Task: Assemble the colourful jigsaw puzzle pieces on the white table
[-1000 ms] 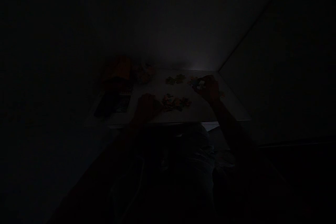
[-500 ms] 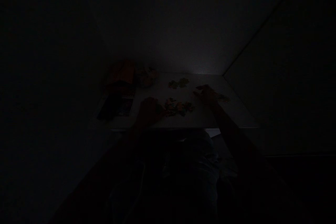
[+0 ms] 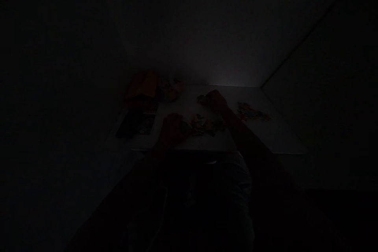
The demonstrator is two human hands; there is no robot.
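Note:
The light is very dim. My right hand point(image 3: 217, 101) is over the small upper group of greenish pieces point(image 3: 201, 99), fingers bent down and together; whatever is under them is hidden. My left hand point(image 3: 171, 126) rests on the table at the left end of the middle pile point(image 3: 206, 125) of small flat colourful pieces, which look like jigsaw pieces. A greenish piece point(image 3: 185, 126) lies by its thumb side. Darkness hides whether its fingers grip anything. Another spread of such pieces point(image 3: 252, 112) lies to the right of my right forearm.
At the back left of the white table point(image 3: 277, 136) stand an orange bag point(image 3: 145, 83) and a clear-looking bag point(image 3: 171, 88) with colourful contents. In front of them lie a dark object point(image 3: 128, 124) and a printed picture point(image 3: 147, 123). A wall point(image 3: 212, 55) rises behind the table.
My right hand has moved left from the right-hand spread to the upper greenish group, uncovering the right-hand spread. My left hand stays by the middle pile. The view has shifted slightly.

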